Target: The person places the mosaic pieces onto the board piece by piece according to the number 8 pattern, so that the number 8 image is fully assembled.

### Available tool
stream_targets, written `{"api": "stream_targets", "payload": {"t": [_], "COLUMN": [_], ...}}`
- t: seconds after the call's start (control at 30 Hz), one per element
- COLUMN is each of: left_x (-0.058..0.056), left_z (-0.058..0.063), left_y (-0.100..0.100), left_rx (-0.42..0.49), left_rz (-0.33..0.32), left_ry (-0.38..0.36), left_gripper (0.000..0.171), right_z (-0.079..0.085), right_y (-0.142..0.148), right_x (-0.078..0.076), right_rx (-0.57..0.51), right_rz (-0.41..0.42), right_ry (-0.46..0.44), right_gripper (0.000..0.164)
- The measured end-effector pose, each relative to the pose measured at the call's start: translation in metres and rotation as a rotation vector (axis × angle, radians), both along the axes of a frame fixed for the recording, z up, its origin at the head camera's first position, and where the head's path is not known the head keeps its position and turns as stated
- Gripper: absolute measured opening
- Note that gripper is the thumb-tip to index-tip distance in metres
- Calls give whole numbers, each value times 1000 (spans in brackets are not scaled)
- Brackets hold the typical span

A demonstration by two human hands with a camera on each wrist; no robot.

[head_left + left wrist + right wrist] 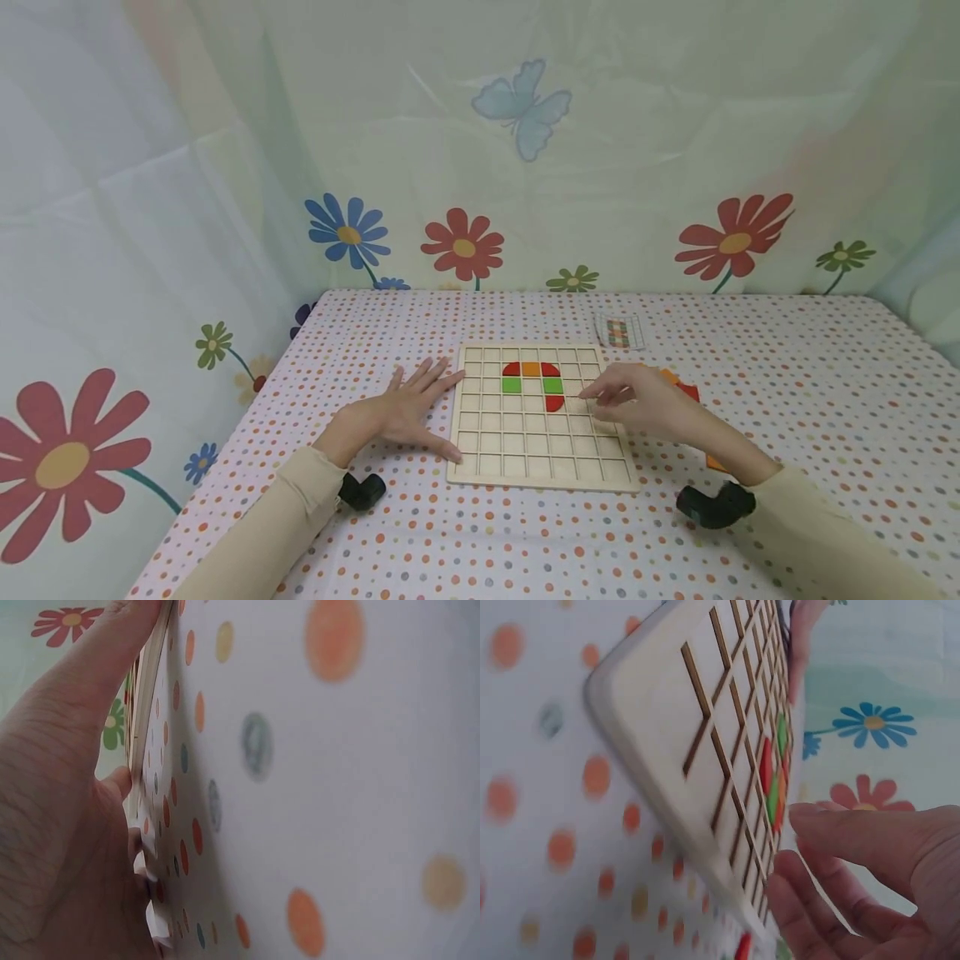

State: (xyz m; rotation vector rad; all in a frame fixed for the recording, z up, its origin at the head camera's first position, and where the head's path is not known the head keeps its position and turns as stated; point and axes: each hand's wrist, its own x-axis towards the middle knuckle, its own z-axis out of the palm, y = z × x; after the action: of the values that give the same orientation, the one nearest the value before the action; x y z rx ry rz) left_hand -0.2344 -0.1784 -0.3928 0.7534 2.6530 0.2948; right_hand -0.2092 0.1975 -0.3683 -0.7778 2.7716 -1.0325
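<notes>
A pale wooden grid board (517, 471) lies on the table. Set in its cells are an orange square (530, 369), green squares (552, 386) and red round-edged pieces (554, 403), forming a hook-like shape. My left hand (408, 412) rests with fingers spread at the board's left edge, thumb and fingertips touching the rim. Over the board's right side hovers my right hand (633, 404), just right of the coloured pieces. In the right wrist view its thumb (817, 817) and bent fingers (787, 870) stand slightly apart, and no piece shows between them.
Loose orange and red pieces (688, 391) lie right of the board, partly hidden behind the right hand and forearm. A small card with a coloured pattern (618, 332) lies beyond the board's far right corner. A dotted cloth (480, 542) covers the table; a flowered curtain (615, 167) hangs behind.
</notes>
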Motion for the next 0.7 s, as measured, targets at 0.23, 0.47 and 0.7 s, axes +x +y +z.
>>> {"api": "stream_targets", "payload": {"t": [0.23, 0.47, 0.7], "left_x": [0, 0, -1], "left_z": [0, 0, -1], "left_y": [0, -1, -1], "left_rx": [1, 0, -1], "left_rz": [-4, -8, -10], "left_ry": [5, -3, 5], "left_gripper": [120, 121, 120], "right_z": [7, -5, -7], "right_y": [54, 93, 106], "right_x": [20, 30, 35], "right_rx": [143, 214, 283], "right_rz": [-75, -108, -200], "right_ry": [-39, -158, -232], "right_gripper": [19, 24, 35]}}
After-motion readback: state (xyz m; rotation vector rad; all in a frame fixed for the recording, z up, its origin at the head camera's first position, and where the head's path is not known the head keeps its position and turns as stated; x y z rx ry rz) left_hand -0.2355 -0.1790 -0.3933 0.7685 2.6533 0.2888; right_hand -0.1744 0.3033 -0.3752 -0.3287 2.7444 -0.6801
